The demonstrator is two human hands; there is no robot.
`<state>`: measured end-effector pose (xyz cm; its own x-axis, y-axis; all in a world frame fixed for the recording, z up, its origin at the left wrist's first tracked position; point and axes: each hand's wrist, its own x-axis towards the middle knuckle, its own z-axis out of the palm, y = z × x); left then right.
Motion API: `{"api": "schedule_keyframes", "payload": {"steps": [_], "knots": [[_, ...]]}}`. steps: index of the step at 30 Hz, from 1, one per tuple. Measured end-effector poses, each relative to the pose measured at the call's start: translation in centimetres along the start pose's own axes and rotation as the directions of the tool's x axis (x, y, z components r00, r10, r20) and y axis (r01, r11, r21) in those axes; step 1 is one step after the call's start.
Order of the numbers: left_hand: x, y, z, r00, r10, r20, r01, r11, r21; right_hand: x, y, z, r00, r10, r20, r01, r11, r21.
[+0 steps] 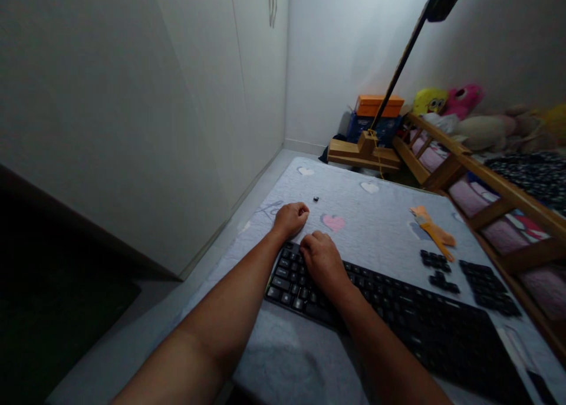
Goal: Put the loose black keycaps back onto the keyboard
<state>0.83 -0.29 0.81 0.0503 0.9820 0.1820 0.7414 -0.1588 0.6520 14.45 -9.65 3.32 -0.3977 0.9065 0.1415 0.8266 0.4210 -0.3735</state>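
Observation:
A black keyboard (pixel 380 293) lies slantwise on a pale quilted cloth (pixel 274 346) with heart patterns. Just beyond its upper left corner rests my left hand (pixel 290 220), fingers curled in; whatever they may hold is hidden. My right hand (pixel 322 256) is over the top left keys, its fingers bent down and pressed together, and their tips are too small to make out. A small dark piece (pixel 315 199) sits on the cloth beyond my left hand. To the right are loose black keycaps (pixel 489 287) in groups, near a brush with a yellow handle (pixel 435 240) on an orange cloth (pixel 447 238).
A white cabinet (pixel 198 98) stands along the left. Behind the cloth-covered surface is a wooden stand (pixel 362 151) with a dark pole, beside an orange box (pixel 379 105). A wooden bed rail (pixel 499 187) runs down the right, with plush toys behind it.

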Motion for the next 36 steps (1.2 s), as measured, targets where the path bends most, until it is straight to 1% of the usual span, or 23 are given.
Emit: {"api": "schedule_keyframes", "payload": {"steps": [6, 17, 25, 36], "knots": [[-0.05, 0.07, 0.01, 1.0, -0.002, -0.002, 0.002, 1.0, -0.003, 0.13, 0.22, 0.0, 1.0, 0.007, 0.003, -0.007, 0.997, 0.075], [-0.04, 0.06, -0.04, 1.0, -0.004, 0.003, 0.004, 1.0, -0.014, 0.56, 0.36, -0.36, 0.999, 0.012, 0.043, -0.016, 0.994, 0.106], [-0.1, 0.17, -0.16, 1.0, -0.002, -0.002, 0.002, 1.0, -0.011, 0.84, 0.43, -0.18, 0.998, 0.017, 0.056, -0.019, 0.999, 0.047], [0.0, -0.19, 0.19, 1.0, 0.001, -0.009, -0.001, 1.0, -0.017, 0.49, -0.1, 0.16, 1.0, 0.013, 0.021, -0.013, 1.0, -0.001]]}}
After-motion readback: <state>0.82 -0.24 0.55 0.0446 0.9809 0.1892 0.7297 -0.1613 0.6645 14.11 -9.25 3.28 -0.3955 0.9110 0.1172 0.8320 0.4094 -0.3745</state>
